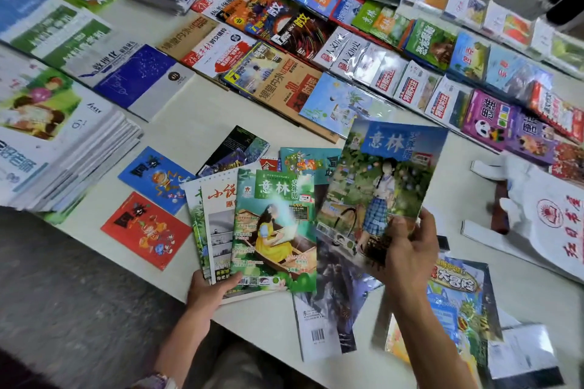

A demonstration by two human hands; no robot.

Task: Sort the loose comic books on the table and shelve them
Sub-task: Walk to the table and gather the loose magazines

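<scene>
Stacks at left edge cut off + blurred; dark-cover mag mostly under right hand's mag.

Two small comics left of fanned magazines, plastic bag at right.

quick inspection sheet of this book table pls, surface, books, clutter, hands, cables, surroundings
surface: white table, mostly covered
job's things: fanned stack topped by green magazine, blue magazine lifted, red booklet and blue booklet lying loose
clutter: white plastic bag at the right edge
grippers: left hand grips the stack's bottom edge; right hand pinches the blue magazine's lower corner
cables: nothing seen
surroundings: rows of displayed books behind, grey floor
</scene>
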